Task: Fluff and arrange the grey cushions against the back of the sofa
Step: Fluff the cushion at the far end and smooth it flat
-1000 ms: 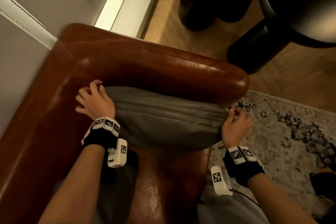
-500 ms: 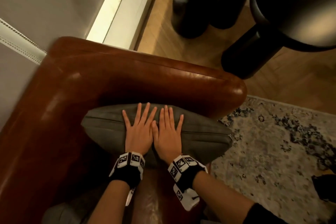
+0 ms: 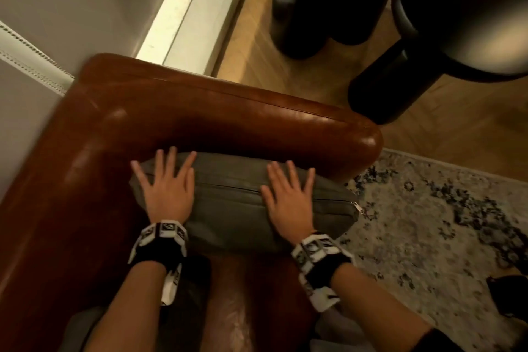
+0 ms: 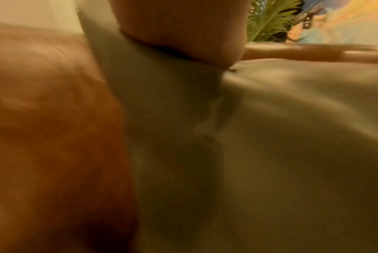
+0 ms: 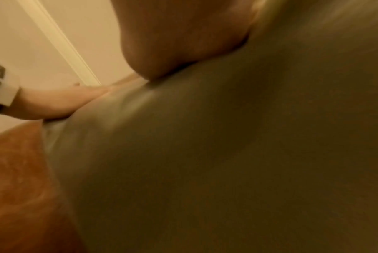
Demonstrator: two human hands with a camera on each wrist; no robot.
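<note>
The head view looks steeply down on the sofa (image 3: 200, 111) corner and cushion (image 3: 228, 203). Each wrist view skims close along the cushion, blurred, and catches the opposite hand; all three share the cushion.

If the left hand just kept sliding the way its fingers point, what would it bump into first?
Most likely the brown leather sofa. The left hand lies flat on the grey cushion, its fingertips already at the cushion's far edge, where the leather rises. Whether they touch it yet is unclear.
</note>
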